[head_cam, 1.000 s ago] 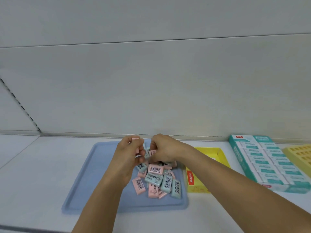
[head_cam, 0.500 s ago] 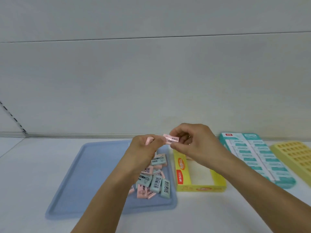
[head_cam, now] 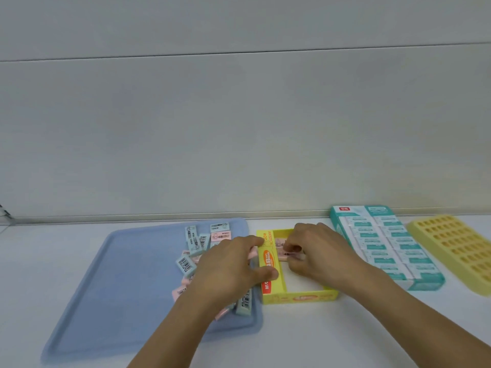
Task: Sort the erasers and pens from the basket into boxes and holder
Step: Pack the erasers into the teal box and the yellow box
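A blue tray (head_cam: 127, 277) holds a loose pile of pink and pale green erasers (head_cam: 196, 241). To its right stands an open yellow box (head_cam: 300, 298). My right hand (head_cam: 318, 251) is inside the box near its far end and pinches a pink eraser (head_cam: 288, 255) low against other pink erasers there. My left hand (head_cam: 228, 269) hovers over the tray's right side with its thumb against the box's left wall. It holds another pink eraser (head_cam: 253, 252) in its fingers. No pens are visible.
A teal box (head_cam: 425, 284) packed with white-and-teal erasers lies right of the yellow box. A yellow holder (head_cam: 457, 251) with rows of holes sits at the far right. A grey wall runs close behind the white counter.
Both hands came down from above the tray. The right hand carried its pink eraser into the yellow box, and the left hand dropped to the box's left wall.
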